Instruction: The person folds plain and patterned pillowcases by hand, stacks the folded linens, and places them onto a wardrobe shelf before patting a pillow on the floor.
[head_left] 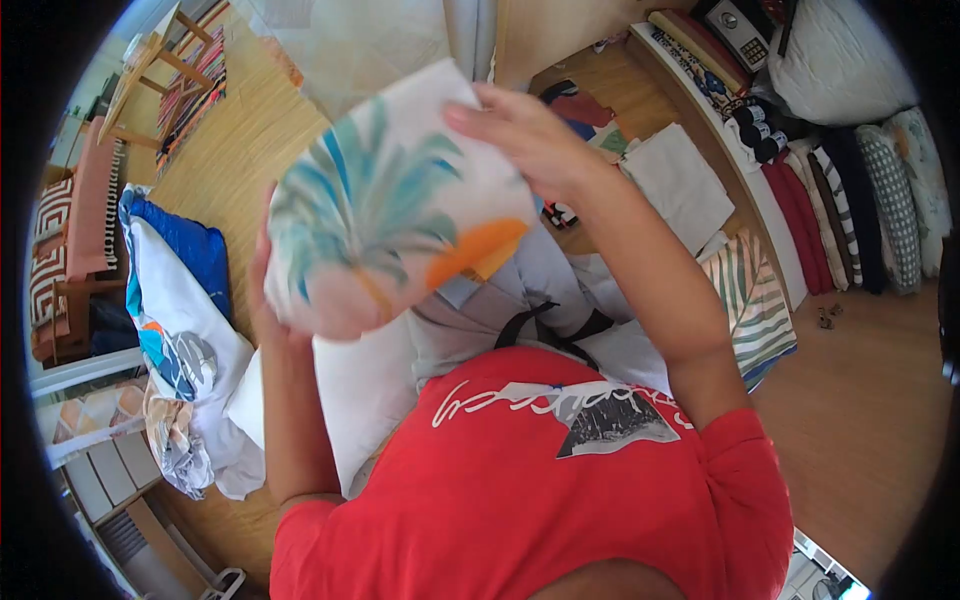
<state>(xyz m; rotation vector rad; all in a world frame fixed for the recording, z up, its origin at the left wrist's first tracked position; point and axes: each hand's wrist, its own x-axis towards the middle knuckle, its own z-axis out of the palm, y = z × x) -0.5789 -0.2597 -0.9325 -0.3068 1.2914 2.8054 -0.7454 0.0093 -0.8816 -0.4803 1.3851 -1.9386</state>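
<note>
A home: a wooden chair [137,76] and striped rug [205,88] at the wooden floor's [235,130] far-left corner, a cushioned seat [97,205], folded textiles [850,210] along a low shelf's [776,235] edge.

The left hand [263,280] and right hand [528,145] clasp a palm-print bundle [390,200]; over there, folded cloths [856,210] line the shelf edge [771,225].

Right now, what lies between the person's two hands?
The palm-print bundle lies between the left hand and the right hand, as the head view shows.
</note>
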